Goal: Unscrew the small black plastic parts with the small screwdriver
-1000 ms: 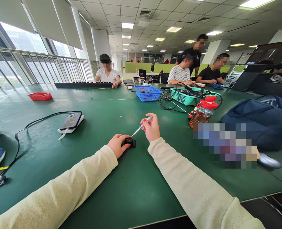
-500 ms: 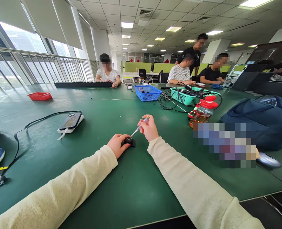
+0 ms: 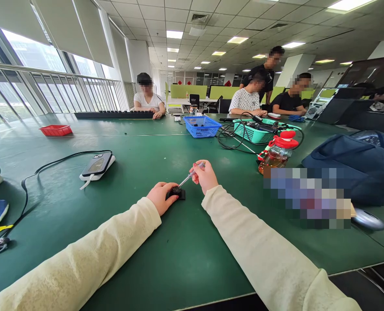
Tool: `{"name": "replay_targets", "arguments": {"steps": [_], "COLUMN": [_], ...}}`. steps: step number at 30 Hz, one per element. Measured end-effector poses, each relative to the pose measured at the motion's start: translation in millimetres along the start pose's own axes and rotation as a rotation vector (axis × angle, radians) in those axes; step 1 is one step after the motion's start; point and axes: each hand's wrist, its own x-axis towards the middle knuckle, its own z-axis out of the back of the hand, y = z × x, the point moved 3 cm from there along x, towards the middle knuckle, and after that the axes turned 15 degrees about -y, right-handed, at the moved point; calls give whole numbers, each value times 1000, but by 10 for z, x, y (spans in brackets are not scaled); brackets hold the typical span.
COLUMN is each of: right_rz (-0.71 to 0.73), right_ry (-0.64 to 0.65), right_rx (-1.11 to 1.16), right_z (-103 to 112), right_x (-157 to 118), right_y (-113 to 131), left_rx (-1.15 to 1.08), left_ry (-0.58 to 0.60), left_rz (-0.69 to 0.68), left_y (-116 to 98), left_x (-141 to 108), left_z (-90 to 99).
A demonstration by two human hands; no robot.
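Note:
A small black part [image 3: 180,194] lies on the green table [image 3: 140,268], gripped at its left side by the thumb and fingers of my left hand [image 3: 161,198]. My right hand [image 3: 205,176] is closed round the clear handle of a slim screwdriver [image 3: 189,176]. The metal shaft slants down to the left, and its tip meets the top of the black part. Fine detail at the tip is too small to make out.
A phone on a white block [image 3: 97,166] lies left with a cable. Beyond are a red tray [image 3: 56,130], blue basket [image 3: 202,127] and green basket [image 3: 255,134]. At right are a red-lidded jar [image 3: 278,153] and blue bag [image 3: 354,164]. Several people are across the table.
My right hand has dipped slightly, and the screwdriver leans over a little more. My left hand keeps its hold on the black part. The whole view has shifted very slightly.

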Motion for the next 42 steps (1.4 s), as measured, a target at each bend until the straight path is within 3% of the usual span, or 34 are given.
{"name": "replay_targets", "arguments": {"steps": [15, 42], "right_rz": [-115, -122], "right_ry": [-108, -72], "right_rx": [26, 25], "right_z": [35, 16], "right_x": [-21, -81], "right_y": [2, 69], "left_rx": [-10, 0], "left_ry": [-2, -7], "left_rz": [12, 25], "left_y": [-43, 0], "left_x": [-18, 5], "left_z": [32, -9]}}
